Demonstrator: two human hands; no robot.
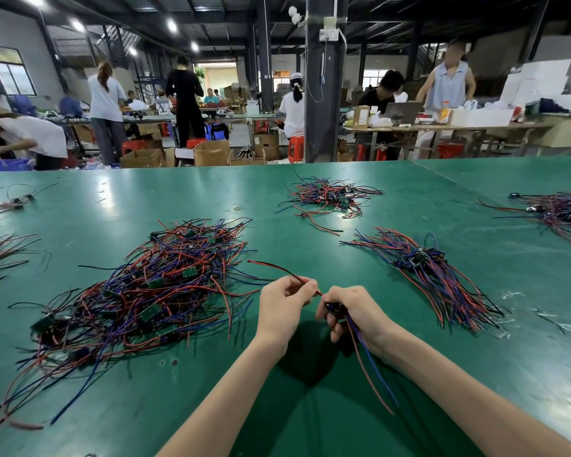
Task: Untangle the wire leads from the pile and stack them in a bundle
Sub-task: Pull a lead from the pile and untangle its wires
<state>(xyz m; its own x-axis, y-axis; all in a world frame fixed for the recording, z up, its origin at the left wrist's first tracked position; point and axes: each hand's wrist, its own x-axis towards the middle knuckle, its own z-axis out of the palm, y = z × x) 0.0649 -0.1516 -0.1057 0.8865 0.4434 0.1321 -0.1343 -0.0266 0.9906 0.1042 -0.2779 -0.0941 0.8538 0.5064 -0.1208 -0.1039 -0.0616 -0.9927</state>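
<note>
The wire lead is stretched between your hands, over the green tabletop just in front of you. Your left hand pinches its red-and-black strand between thumb and fingertips, and the free end pokes up and left. Your right hand is curled round the dark connector end, with blue and red tails hanging past your wrist. The big tangled pile lies to your left, its loose strands reaching near your left hand. The combed bundle lies to your right. Farther out sit a smaller tangle, a rubber band and more wire heaps at both table edges. Beyond the tabletop stand a dark pillar, cardboard boxes and people at other benches.
</note>
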